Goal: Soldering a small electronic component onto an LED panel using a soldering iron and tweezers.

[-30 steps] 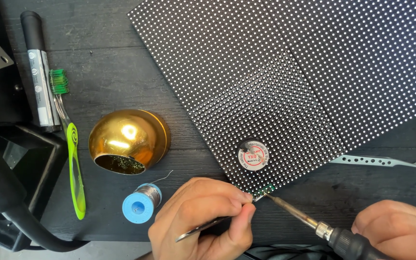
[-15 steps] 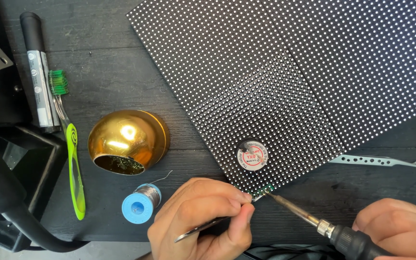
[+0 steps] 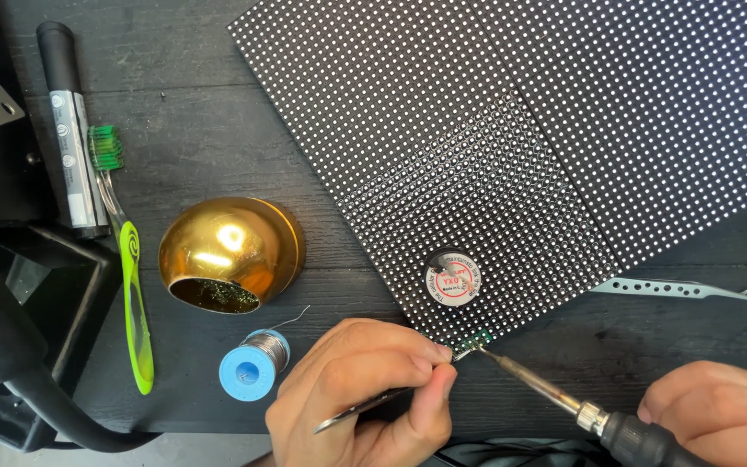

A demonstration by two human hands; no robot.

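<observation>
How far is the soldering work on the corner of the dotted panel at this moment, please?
Laid out already: the solder spool, the gold tip-cleaner dome, a small round tin on the LED panel. In hand: the left hand holds tweezers on a small green part at the panel's corner, and the right hand puts the soldering iron tip against it. The joint looks unfinished. Spare tweezers and the toothbrush lie unused.

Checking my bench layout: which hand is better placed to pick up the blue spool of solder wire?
Left. The left hand lies right beside the blue spool of solder wire, though it holds metal tweezers; the right hand grips the soldering iron.
</observation>
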